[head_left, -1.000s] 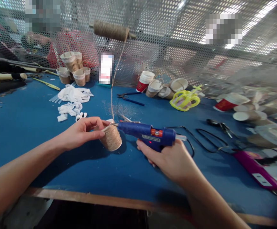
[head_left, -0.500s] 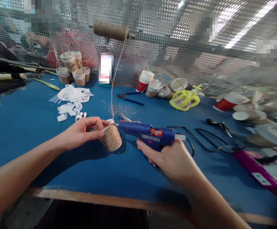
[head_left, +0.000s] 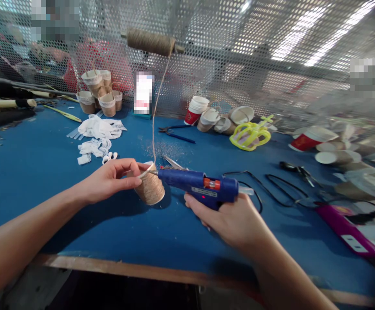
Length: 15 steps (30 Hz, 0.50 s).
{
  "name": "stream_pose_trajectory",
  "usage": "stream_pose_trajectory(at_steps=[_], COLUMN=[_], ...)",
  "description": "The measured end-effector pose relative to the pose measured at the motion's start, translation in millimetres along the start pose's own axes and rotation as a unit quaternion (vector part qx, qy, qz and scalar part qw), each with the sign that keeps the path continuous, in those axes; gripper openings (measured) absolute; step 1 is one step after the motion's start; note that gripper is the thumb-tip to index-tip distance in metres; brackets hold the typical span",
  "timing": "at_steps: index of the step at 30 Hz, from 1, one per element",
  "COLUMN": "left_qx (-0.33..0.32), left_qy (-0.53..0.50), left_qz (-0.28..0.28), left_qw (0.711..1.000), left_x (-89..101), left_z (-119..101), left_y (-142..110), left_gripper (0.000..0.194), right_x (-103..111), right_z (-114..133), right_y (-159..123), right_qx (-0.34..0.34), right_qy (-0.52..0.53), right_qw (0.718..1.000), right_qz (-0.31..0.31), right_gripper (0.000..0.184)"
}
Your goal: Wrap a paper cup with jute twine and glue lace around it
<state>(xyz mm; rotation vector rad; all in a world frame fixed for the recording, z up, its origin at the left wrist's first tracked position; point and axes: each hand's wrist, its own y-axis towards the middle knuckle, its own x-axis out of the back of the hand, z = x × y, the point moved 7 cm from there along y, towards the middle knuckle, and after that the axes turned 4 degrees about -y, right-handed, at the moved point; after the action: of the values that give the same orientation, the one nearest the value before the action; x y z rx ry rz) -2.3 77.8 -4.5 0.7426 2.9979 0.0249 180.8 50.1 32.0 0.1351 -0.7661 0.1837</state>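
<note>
My left hand [head_left: 119, 175] pinches the rim of a small paper cup [head_left: 151, 188] wrapped in brown twine; the cup tilts over the table. In my right hand [head_left: 226, 211] is a blue hot glue gun [head_left: 187, 181], fingers wrapped round its handle and a clear glue stick showing at the back. Its nozzle touches or nearly touches the cup near the rim. A strand of twine [head_left: 155, 125] runs from the cup's rim up to a twine spool [head_left: 150, 42] on a rod. Scissors [head_left: 172, 162] lie behind the glue gun, partly hidden by it.
Twine-wrapped cups [head_left: 106, 104] are stacked at the back left, near white lace [head_left: 98, 127]. Pliers [head_left: 177, 133], red-and-white paper cups [head_left: 195, 110] and a yellow crown-shaped piece [head_left: 250, 137] lie further back. A black cord [head_left: 282, 193] and a purple power strip [head_left: 345, 232] are on the right.
The glue gun's nozzle has shifted slightly left and down along the cup's rim. My left hand and the cup have stayed nearly still.
</note>
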Motion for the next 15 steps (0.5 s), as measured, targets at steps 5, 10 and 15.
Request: stream_pose_trajectory(at_steps=[5, 10, 15], left_qx=[0.007, 0.008, 0.005], left_qy=[-0.005, -0.007, -0.014], left_qz=[-0.005, -0.005, 0.003], left_qw=[1.0, 1.0, 1.0], left_x=[-0.1, -0.8, -0.5], left_z=[-0.3, -1.2, 0.0], left_y=[-0.4, -0.8, -1.0], left_gripper=[0.02, 0.021, 0.021], right_x=[-0.7, 0.3, 1.2], right_z=[-1.8, 3.7, -1.2], right_y=[-0.8, -0.5, -4.3], right_qx=[-0.018, -0.022, -0.056], right_qy=[-0.03, -0.057, -0.078], right_qw=[0.999, 0.997, 0.995], right_qz=[-0.019, -0.036, -0.033], right_gripper=[0.023, 0.019, 0.021])
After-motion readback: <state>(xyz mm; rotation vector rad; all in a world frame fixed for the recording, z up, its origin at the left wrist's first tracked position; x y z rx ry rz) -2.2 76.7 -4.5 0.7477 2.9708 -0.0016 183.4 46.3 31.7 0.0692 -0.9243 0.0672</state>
